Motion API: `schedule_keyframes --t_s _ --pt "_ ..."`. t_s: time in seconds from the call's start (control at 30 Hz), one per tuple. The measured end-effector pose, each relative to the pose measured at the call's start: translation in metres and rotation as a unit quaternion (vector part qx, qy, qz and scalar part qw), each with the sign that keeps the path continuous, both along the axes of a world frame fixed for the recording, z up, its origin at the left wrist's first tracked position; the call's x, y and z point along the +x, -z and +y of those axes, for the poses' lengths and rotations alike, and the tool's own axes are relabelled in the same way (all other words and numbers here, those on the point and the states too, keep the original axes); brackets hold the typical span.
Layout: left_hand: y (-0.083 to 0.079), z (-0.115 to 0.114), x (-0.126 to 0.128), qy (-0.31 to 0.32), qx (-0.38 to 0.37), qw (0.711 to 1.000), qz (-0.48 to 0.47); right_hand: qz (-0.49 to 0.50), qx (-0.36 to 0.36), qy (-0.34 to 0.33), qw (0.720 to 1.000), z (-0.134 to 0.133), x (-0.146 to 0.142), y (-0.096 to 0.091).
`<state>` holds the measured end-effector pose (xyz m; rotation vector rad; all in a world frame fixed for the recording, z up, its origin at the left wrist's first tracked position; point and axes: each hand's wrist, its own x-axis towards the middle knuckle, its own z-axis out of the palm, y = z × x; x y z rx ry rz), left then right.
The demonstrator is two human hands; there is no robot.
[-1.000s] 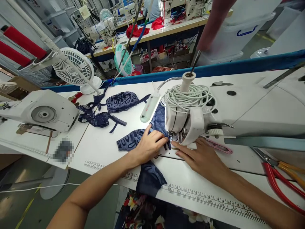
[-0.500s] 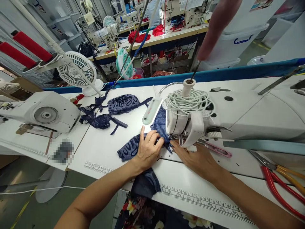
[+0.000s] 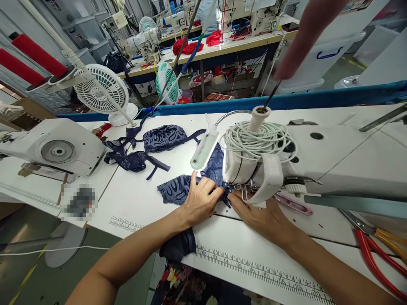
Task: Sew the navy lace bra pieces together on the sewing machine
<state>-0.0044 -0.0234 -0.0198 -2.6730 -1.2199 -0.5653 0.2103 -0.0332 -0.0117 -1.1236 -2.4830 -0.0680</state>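
Note:
A navy patterned fabric piece (image 3: 174,189) lies on the white sewing table (image 3: 140,203) and runs under the head of the white sewing machine (image 3: 318,156). My left hand (image 3: 200,201) lies on this fabric with fingers pressed flat, just left of the presser foot. My right hand (image 3: 259,214) rests flat beside the needle area, fingertips at the fabric's edge. A dark part of the fabric (image 3: 178,248) hangs over the table's front edge.
More navy pieces (image 3: 163,137) and straps (image 3: 127,159) lie at the back left. Pink snips (image 3: 294,204) and red-handled scissors (image 3: 372,243) lie on the right. A small lamp (image 3: 203,148), a white fan (image 3: 100,91) and another machine (image 3: 54,146) stand on the left. Another person's arm (image 3: 305,34) reaches in above.
The fabric has fed further under the presser foot, so less of it hangs over the table's edge. Both hands stay on it and have shifted slightly.

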Motion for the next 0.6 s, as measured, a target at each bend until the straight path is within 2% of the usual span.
schedule_keyframes --t_s 0.1,0.27,0.37,0.5,0.6 --pt "0.0 0.006 -0.007 0.036 -0.005 0.999 -0.004 -0.04 0.009 -0.009 0.999 0.001 0.002 0.007" --pt "0.002 0.009 -0.007 0.016 -0.037 0.999 -0.024 -0.035 0.019 -0.027 0.999 0.004 0.01 0.018" --pt "0.001 0.008 -0.008 0.026 -0.044 0.998 -0.044 -0.048 0.04 -0.021 0.998 0.003 0.007 0.018" --pt "0.0 0.007 -0.009 0.051 -0.051 0.996 -0.046 -0.069 0.104 0.001 0.992 -0.003 -0.008 0.017" --pt "-0.001 0.007 -0.01 0.064 -0.059 0.996 -0.032 -0.045 0.076 0.004 0.996 -0.009 -0.014 0.016"
